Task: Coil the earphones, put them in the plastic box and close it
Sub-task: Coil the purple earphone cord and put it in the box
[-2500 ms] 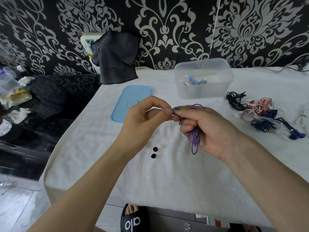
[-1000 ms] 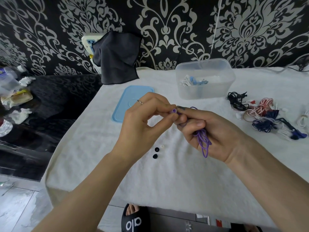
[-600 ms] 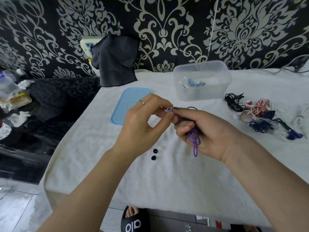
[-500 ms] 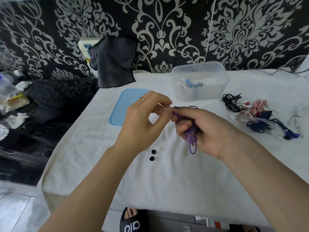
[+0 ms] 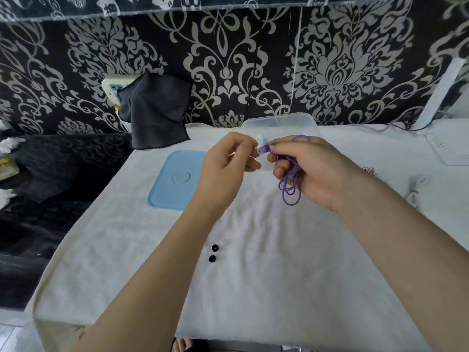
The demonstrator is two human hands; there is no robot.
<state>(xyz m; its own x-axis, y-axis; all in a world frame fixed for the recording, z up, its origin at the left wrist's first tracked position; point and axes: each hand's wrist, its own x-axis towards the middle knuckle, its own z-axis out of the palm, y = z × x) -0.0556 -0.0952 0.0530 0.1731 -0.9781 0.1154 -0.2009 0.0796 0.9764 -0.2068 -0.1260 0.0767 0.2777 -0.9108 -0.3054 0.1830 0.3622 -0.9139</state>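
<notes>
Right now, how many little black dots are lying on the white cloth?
2: one black dot and another black dot just nearer, below the left arm. Others may hide under the arms.

1. The bench (image 5: pixel 253 288) fills the middle and lower frame, draped in a white cloth that hangs over its near and left edges.
2. A light blue plastic lid (image 5: pixel 177 180) lies flat on the cloth, left of centre, with a raised ring at its middle.
3. A clear plastic box (image 5: pixel 280 121) stands at the far edge, centre top, partly hidden behind the hands.
4. Two small black ear tips (image 5: pixel 213 252) lie close together near the centre, a tiny white piece (image 5: pixel 223 242) just beside them.
5. At the right edge lie a bundled white cable (image 5: pixel 416 186) and a white flat device (image 5: pixel 451 146).
</notes>
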